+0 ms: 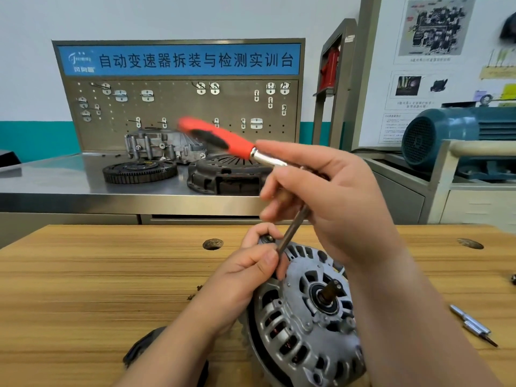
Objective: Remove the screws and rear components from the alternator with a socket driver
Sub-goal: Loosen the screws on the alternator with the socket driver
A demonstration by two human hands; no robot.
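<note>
Gripping alternator (301, 311) rim, left hand (240, 280)

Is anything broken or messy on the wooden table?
Nothing looks broken. A few dark crumbs lie on the wooden table just left of the alternator, perhaps grit from the work. A silver tool piece lies loose on the right. The alternator is tipped up, steadied by the left hand.
</note>
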